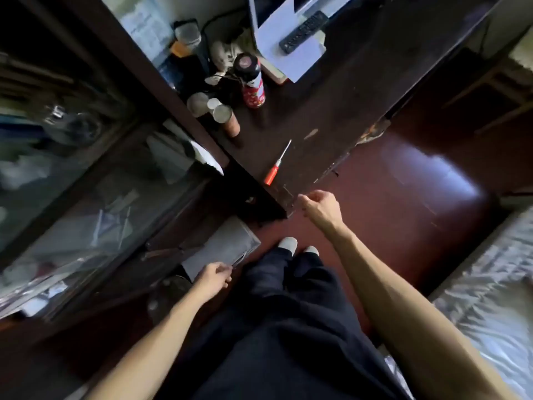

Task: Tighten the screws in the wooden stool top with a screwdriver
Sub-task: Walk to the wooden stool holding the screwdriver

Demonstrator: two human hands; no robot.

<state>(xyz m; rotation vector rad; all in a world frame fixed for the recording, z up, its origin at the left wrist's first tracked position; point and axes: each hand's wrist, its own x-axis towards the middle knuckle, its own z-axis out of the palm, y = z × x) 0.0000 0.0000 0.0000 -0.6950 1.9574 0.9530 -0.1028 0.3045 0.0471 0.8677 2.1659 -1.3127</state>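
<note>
A screwdriver [277,165] with a red handle and thin metal shaft lies on the dark wooden cabinet top [326,111], close to its near corner. My right hand [320,207] hovers just below that corner with fingers curled and nothing in it, a short way from the red handle. My left hand [215,278] hangs low beside my leg, fingers loosely curled, close to a grey box [223,248] on the floor; whether it touches anything is unclear. No wooden stool top is in sight.
A red spray can [251,82], small jars [223,116], a remote control [304,31] on white paper sit further back on the cabinet. Glass cabinet doors [72,183] stand at left. A bed with light bedding [490,298] is at right, red-brown floor [389,197] between.
</note>
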